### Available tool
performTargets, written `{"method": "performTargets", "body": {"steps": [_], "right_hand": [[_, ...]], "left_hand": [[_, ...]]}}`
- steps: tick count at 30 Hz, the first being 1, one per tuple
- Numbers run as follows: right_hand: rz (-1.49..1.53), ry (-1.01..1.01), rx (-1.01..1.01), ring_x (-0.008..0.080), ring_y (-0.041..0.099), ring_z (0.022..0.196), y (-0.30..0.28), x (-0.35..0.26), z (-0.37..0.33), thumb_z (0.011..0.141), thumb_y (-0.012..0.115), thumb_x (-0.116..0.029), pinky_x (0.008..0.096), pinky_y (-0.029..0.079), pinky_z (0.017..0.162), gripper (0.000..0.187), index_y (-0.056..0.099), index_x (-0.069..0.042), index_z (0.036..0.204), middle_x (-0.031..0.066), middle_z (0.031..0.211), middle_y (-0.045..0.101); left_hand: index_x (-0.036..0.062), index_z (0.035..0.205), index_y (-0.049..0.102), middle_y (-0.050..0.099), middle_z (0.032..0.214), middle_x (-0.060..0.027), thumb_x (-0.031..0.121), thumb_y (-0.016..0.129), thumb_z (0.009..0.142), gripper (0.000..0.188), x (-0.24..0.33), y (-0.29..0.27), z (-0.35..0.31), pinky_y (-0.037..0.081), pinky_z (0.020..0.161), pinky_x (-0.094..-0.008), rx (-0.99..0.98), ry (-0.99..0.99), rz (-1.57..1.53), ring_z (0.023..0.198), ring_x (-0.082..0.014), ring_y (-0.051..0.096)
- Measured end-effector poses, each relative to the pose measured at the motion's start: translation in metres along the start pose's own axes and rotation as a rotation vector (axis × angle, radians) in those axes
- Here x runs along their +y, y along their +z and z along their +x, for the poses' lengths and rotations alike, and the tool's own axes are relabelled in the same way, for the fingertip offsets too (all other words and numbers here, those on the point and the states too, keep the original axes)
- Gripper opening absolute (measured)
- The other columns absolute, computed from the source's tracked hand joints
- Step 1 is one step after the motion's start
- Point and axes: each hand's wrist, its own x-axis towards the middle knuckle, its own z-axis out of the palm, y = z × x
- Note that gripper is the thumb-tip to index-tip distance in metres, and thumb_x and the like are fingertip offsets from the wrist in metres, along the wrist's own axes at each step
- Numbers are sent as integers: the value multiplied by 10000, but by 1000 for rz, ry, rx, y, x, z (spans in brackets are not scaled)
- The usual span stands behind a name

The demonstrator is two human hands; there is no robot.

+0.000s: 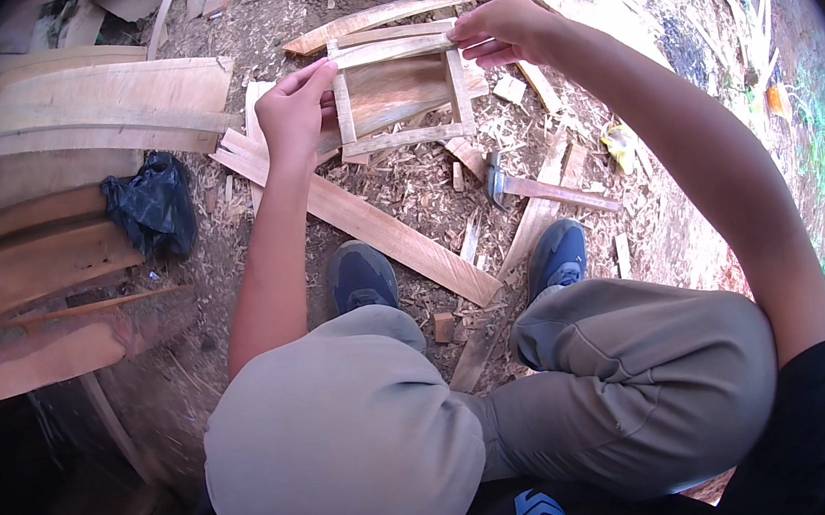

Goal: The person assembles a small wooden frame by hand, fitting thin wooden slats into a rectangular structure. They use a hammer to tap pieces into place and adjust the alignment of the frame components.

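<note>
A small rectangular wooden frame [407, 139] made of thin slats is held up ahead of me, over the chip-strewn ground. My left hand [292, 114] is closed on its upper left corner, with thumb and fingertips at the slat ends. At the upper right corner my right hand [501, 31] pinches the frame between thumb and fingers. Through the frame's opening a wider board [400, 93] shows behind it. A claw hammer [557, 192] with a wooden handle lies on the ground to the right, below the frame.
Long planks [379, 226] lie crosswise between my shoes [361, 275]. Stacked curved boards [104, 99] fill the left side, with a black plastic bag [154, 204] on them. A small wood block [443, 328] and a yellow scrap [619, 148] sit among the shavings.
</note>
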Motion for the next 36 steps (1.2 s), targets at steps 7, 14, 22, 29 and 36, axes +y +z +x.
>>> {"method": "performTargets", "body": {"steps": [7,14,22,29,36], "right_hand": [[-41,18,27,225,725,836,3,-8,5,829,773,-53,320,632,713,217,719,11,1030,145,983,733],[25,100,23,231,689,949,9,-11,2,908,701,-98,359,583,850,262,663,14,1142,136,1058,686],[-32,-156,57,166,703,787,7,13,9,853,738,-117,291,591,712,280,710,-22,1115,111,937,744],[-183,-558,378,166,681,853,40,13,-35,953,629,-151,315,528,768,246,702,-60,1169,116,975,719],[-73,-560,31,236,643,1100,43,20,-44,1001,587,-192,337,515,947,320,618,-16,1267,172,1277,526]], "left_hand": [[1,1090,716,710,892,-45,189,726,915,258,-5,1,4,549,625,-242,31,-18,53,726,-105,672],[30,1034,700,685,905,-35,288,629,979,273,-3,-3,9,551,620,-260,-15,-15,1,734,-115,668],[18,1082,710,699,932,-46,280,623,985,292,3,-11,11,563,647,-263,-85,-22,-1,751,-121,674],[3,1149,712,721,1036,-88,99,757,880,289,5,-2,-17,543,819,-265,57,351,9,897,-100,659],[-48,1129,667,717,1020,-132,-4,712,893,244,25,2,-48,578,782,-261,24,518,-200,909,-157,704]]}}
